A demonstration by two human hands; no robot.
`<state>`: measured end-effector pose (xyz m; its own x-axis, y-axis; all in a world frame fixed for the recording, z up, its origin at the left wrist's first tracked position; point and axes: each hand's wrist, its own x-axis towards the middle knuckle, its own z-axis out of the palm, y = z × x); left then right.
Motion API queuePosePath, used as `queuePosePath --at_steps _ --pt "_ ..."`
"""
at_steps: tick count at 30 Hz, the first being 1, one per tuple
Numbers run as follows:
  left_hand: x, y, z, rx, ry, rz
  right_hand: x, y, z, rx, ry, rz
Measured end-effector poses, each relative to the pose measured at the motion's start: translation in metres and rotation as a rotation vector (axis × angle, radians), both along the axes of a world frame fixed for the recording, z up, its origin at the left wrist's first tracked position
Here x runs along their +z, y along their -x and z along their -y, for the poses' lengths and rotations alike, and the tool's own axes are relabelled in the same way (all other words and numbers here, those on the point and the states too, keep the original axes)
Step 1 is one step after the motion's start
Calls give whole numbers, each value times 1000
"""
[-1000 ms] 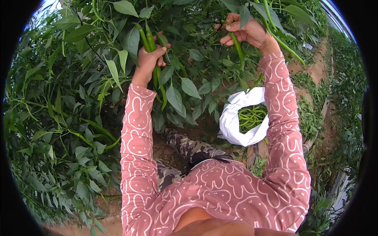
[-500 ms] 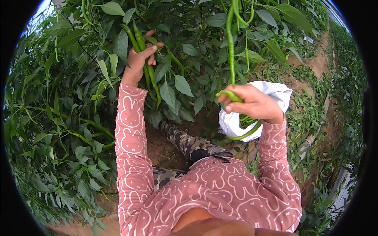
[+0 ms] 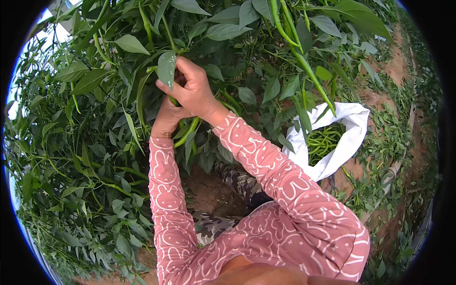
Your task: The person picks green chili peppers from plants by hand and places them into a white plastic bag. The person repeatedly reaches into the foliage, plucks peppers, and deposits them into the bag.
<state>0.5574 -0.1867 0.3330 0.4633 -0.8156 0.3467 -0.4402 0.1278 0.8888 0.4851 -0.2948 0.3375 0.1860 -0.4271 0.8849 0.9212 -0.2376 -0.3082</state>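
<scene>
Both hands meet among the leaves of a pepper plant, left of the middle. My left hand (image 3: 168,118) is partly covered by the right, its fingers hidden, and long green chili peppers (image 3: 188,133) hang down beside its wrist. My right hand (image 3: 195,90) crosses over it, thumb and fingers closed at the top of the peppers. A bit of green pepper shows below the right thumb. A pale-spotted leaf (image 3: 166,69) hangs in front of the right fingertips.
A white sack (image 3: 354,142), its mouth open, stands at the right with many picked green chili peppers (image 3: 324,142) inside. Other long peppers (image 3: 311,71) hang from the plant above it. Leafy plants fill the left; fallen leaves lie on the soil at the right.
My right hand has left the sack, where it held a green chili pepper, and moved up and left to my left hand. The sack's mouth and its peppers now show more fully.
</scene>
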Motion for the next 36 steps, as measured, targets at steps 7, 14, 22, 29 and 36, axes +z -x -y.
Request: queuePosePath --at_steps 7,14,22,29,36 --pt "5 8 4 12 69 -115 -100 45 48 -311 -401 -276" --pt "3 6 -1 -304 178 -327 -119 8 67 -129 72 -789" --pt "-3 8 -10 -381 106 -185 -73 95 94 815 -124 -414" --pt "-3 8 -13 -402 105 -407 -70 129 66 783 -69 -244" --pt "-11 41 -11 -264 -85 -223 -25 59 -20 294 -422 -52"
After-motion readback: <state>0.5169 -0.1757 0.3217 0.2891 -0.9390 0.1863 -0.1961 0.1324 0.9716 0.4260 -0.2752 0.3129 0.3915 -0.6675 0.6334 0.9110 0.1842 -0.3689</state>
